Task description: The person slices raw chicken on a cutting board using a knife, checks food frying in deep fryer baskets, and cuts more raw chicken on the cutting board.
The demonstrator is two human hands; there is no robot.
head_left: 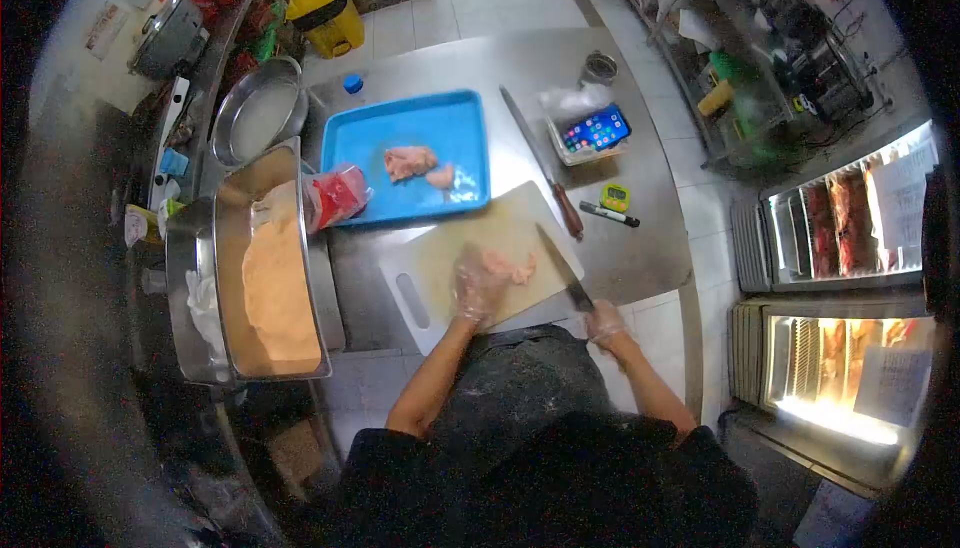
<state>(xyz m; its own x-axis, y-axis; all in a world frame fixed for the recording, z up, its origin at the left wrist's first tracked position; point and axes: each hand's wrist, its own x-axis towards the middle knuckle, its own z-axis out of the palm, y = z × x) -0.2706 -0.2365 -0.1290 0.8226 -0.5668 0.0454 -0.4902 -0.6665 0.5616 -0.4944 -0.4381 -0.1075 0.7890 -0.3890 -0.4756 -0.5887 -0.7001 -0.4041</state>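
My left hand [476,286], in a clear plastic glove, is over the cutting board [437,266]. Its fingers are a little blurred and rest on the left end of a piece of raw meat [514,268]. In my right hand [606,326], also gloved, is the handle of a kitchen knife [565,270]. The blade points away from me over the board's right side, apart from the meat. Beyond the board, a blue tray [345,153] bears a larger chunk of raw meat [408,163] and a smaller piece [440,177].
A long knife [540,153] lies right of the tray. Near it are a phone [597,130] on a container, a yellow timer [615,197] and a marker [609,214]. Leftward stand a deep pan of orange-tan powder [278,283], a red packet [338,196] and a metal bowl [258,113].
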